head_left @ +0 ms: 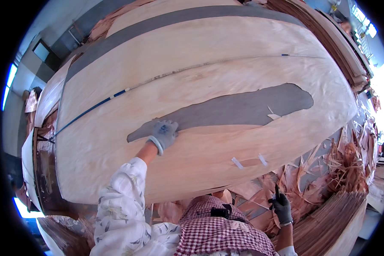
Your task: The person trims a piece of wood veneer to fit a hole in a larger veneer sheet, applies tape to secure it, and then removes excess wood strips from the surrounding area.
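My left hand point(164, 134), in a grey glove with a pale cuff, rests with bent fingers on the left part of a long, irregular grey opening point(234, 109) in the pale veneer sheet point(187, 162). A small pale sliver point(274, 116) lies at the opening's right part. My right hand point(281, 207), in a dark glove, is low at the right beyond the sheet's near edge, closed on a slim black tool point(277, 192). Two white tape strips point(237, 162) flank a small oval mark on the sheet.
A long thin blue-and-pale rod point(94, 109) spans the sheet, with a grey band point(158, 21) behind it. Veneer stacks stand at the back right point(345, 59) and near right point(324, 226). Torn veneer scraps point(350, 158) are piled along the right side. My checked apron point(213, 239) is below.
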The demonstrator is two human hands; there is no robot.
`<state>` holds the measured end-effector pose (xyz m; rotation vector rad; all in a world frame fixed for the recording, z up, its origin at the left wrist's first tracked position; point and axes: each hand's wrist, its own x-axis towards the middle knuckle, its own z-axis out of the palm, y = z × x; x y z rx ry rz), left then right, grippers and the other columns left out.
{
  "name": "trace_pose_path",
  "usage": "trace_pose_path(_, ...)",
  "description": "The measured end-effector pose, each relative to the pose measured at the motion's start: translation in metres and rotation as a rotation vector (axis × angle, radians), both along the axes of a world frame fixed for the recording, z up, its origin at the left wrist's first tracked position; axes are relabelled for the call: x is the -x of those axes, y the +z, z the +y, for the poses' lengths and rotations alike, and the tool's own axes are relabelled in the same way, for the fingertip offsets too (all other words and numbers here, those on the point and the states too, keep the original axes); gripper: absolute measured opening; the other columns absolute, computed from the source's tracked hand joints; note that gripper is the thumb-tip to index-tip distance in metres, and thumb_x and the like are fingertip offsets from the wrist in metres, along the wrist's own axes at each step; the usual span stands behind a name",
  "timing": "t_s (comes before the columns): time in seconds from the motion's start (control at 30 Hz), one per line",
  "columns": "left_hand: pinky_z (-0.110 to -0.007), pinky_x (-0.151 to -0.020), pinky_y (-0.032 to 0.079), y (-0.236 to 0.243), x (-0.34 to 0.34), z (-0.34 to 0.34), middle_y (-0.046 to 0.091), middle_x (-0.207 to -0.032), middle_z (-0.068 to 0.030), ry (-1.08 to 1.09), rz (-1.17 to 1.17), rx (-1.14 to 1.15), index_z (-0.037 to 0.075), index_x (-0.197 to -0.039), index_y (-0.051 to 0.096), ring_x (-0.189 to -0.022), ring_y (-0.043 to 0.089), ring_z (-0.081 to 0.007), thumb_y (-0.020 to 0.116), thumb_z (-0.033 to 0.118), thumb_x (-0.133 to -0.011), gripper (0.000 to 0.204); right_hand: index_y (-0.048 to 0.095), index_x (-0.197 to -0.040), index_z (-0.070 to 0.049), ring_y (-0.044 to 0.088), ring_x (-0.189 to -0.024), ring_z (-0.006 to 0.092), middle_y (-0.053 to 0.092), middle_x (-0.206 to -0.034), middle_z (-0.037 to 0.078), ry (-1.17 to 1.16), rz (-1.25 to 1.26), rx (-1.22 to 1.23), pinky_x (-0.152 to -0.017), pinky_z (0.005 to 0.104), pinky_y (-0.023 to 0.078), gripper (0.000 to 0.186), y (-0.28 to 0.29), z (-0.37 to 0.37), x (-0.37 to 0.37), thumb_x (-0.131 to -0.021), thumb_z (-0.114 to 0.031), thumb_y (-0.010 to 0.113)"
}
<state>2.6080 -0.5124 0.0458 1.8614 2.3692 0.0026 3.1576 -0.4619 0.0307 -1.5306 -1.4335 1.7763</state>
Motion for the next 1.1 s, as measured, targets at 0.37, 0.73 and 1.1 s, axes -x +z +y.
trace_pose_path(0.37, -0.043, -0.073, 0.044, 0.119, 0.044, 0.030, 0.059, -0.082, -0.0116, 0.256, -0.096, -0.650, 0.006, -0.090, 0.055, -0.081, 0.058, -0.0296, 0.061, 0.008, -0.079, 0.013, 0.052, -0.104, 0.000, 0.061, -0.070, 0.0145, 0.064, -0.087, 0.010, 0.011, 0.061, 0.105, -0.056, 0.0260, 0.049, 0.021, -0.020, 0.029, -0.045, -0.083, 0.002, 0.055)
trace_pose_path(0.73, -0.050, -0.096, 0.034, 0.002, -0.097, 0.110, 0.057, -0.117, -0.0141, 0.292, -0.012, 0.086, 0.013, -0.109, 0.057, -0.115, 0.050, -0.0304, 0.070, 0.043, -0.071, 0.050, 0.054, -0.100, 0.002, 0.059, -0.064, 0.0118, 0.063, -0.080, 0.008, 0.216, 0.040, 0.162, -0.054, 0.0235, 0.047, 0.018, -0.026, 0.108, -0.108, -0.083, -0.001, 0.057)
trace_pose_path(1.1, -0.044, -0.062, 0.043, 0.168, -0.123, 0.210, 0.057, -0.080, -0.0124, 0.343, 0.945, -0.877, 0.010, -0.082, 0.054, -0.076, 0.055, -0.0302, 0.056, 0.032, -0.085, 0.022, 0.054, -0.100, 0.000, 0.061, -0.065, 0.0140, 0.062, -0.081, 0.009, 0.065, 0.019, 0.100, -0.050, 0.0246, 0.049, 0.019, -0.055, 0.180, -0.309, -0.081, 0.003, 0.053)
